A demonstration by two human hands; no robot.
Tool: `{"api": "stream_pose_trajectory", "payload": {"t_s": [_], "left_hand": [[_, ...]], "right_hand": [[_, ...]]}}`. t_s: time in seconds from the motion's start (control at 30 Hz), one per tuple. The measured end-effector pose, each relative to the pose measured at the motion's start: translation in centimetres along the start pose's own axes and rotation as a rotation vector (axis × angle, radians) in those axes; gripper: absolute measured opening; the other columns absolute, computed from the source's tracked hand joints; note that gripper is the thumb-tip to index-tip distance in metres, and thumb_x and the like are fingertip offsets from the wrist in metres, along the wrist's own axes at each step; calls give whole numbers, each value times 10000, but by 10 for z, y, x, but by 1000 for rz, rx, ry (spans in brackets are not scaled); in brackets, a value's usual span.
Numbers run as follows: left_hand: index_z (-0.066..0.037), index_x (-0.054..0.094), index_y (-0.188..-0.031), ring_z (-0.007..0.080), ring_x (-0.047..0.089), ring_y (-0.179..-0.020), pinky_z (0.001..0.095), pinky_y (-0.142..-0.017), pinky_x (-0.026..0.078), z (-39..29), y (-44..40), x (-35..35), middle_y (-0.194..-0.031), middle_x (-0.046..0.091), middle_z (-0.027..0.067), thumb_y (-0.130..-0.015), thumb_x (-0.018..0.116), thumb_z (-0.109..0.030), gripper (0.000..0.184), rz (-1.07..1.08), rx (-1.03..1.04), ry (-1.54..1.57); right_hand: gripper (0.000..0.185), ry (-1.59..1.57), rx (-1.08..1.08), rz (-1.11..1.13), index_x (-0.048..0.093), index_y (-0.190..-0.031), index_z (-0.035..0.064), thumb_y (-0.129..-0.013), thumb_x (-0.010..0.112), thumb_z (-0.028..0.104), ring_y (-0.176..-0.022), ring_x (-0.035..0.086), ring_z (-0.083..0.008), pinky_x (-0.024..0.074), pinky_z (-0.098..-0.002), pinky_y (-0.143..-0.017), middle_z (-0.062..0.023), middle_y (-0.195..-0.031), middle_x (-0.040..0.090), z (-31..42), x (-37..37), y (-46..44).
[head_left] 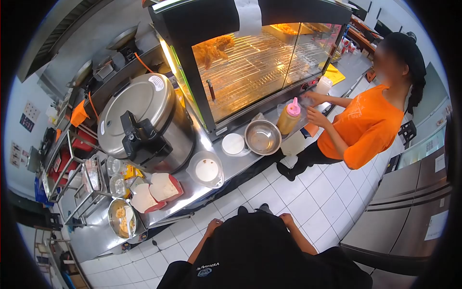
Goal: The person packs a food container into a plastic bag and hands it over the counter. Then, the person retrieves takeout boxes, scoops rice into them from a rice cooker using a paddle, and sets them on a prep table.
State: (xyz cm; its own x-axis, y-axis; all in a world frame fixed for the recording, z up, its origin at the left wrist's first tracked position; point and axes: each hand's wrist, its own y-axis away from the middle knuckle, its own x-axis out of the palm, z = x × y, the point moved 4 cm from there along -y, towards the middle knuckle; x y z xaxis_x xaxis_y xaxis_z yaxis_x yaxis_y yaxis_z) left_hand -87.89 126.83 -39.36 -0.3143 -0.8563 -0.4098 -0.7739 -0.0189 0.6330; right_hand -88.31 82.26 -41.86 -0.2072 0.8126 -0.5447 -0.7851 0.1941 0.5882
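Note:
My left hand hangs low beside my black shirt, above the tiled floor, its fingers curled in with nothing seen in them. On my other side, my right hand is also down by my body; the shirt partly covers it and its fingers are too small to make out. Neither hand touches the counter. Nearest the left hand on that counter are a clear plastic jug with something white in it and red-and-white paper food boxes. A metal bowl holds yellowish food and a white scoop.
A big lidded steel cooker stands left of a lit glass warming cabinet with fried food. In front are a steel bowl and a yellow squeeze bottle. A co-worker in orange stands right, near steel fridges.

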Motion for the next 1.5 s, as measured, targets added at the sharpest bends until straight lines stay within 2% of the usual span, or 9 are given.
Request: {"api": "stream_pose_trajectory", "payload": {"t_s": [0.07,0.17,0.67,0.87,0.97,1.17,1.27,1.37,1.5], "left_hand": [[-36,669,-896,284,673,-930,352,-832,511,-2,-1,-2,-936,707,157,-782,677,-356,340,1,9,-22],[-43,674,-883,286,672,-939,355,-836,513,-1,-1,-4,-947,707,151,-783,681,-351,324,14,-10,-53],[-51,665,-899,262,683,-893,349,-802,524,1,-2,-7,-924,706,150,-815,684,-361,321,5,8,-92],[-48,662,-912,274,678,-909,351,-807,519,3,-4,-7,-939,703,156,-819,685,-364,330,36,5,-61],[-45,662,-912,286,672,-923,355,-810,515,7,-6,-5,-944,701,160,-813,693,-376,346,40,-1,-42],[-41,666,-903,290,667,-930,367,-814,512,15,-10,0,-946,697,163,-797,708,-408,384,37,75,-47],[-42,668,-894,284,668,-925,363,-810,512,14,-8,1,-946,697,157,-793,714,-404,379,51,31,-8],[-44,665,-896,272,671,-914,352,-799,515,12,-5,5,-935,700,150,-788,719,-394,371,58,0,28],[-40,655,-909,252,677,-878,341,-779,522,32,-16,15,-909,705,147,-778,722,-381,372,44,28,55]], "right_hand": [[201,25,-64,4,731,-791,19,-734,681,205,-685,653,-194,519,-323,-642,-114,-756,711,4,1,0],[272,-21,84,62,733,-816,52,-753,621,292,-873,677,-300,530,-370,-782,-147,-900,705,5,2,3],[271,-34,58,24,732,-830,37,-719,680,279,-853,690,-294,537,-362,-762,-169,-880,706,9,6,8],[270,-74,170,20,731,-824,33,-702,705,272,-839,692,-290,537,-364,-749,-175,-860,706,4,10,6],[265,-52,146,31,739,-831,69,-711,696,301,-853,686,-293,537,-371,-755,-157,-874,706,4,9,4],[266,208,-133,132,743,-836,149,-763,605,364,-897,659,-323,532,-388,-794,-132,-925,691,14,7,2],[302,297,-93,157,732,-861,110,-777,576,355,-913,655,-335,525,-403,-827,-157,-960,684,19,6,-1],[328,259,89,143,725,-878,76,-781,561,343,-945,649,-349,513,-422,-856,-181,-988,679,20,9,-14],[302,373,-47,95,742,-861,65,-724,642,314,-828,694,-278,546,-366,-753,-147,-867,715,24,18,-48]]}}
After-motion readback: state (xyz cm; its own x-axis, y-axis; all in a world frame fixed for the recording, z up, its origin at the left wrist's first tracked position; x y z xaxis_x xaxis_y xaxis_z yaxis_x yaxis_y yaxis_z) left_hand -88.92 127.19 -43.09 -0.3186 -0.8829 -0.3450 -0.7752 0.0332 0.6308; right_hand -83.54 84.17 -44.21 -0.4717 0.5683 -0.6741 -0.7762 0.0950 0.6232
